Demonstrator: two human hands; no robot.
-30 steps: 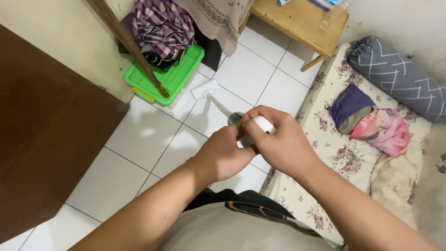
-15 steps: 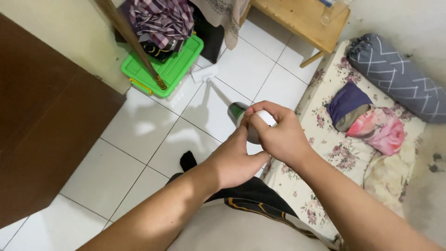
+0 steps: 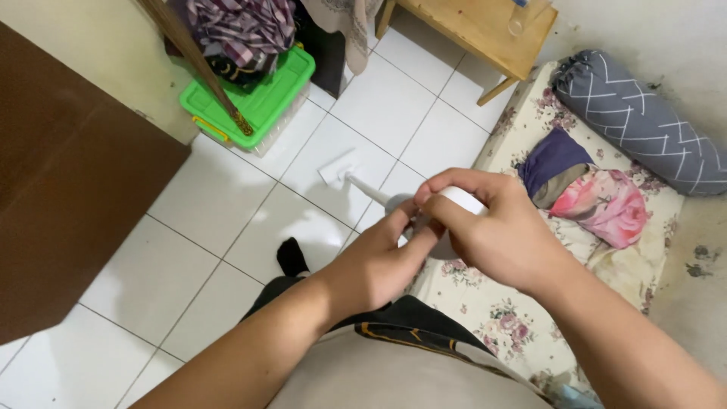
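Both hands (image 3: 447, 242) keep their grip closed on the mop handle (image 3: 424, 220), mop head (image 3: 337, 168) now nearer.

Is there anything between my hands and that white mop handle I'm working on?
Nothing visible. Both the left hand and right hand are already closed around the top of the white mop handle, whose flat head rests on the bare tiled floor.
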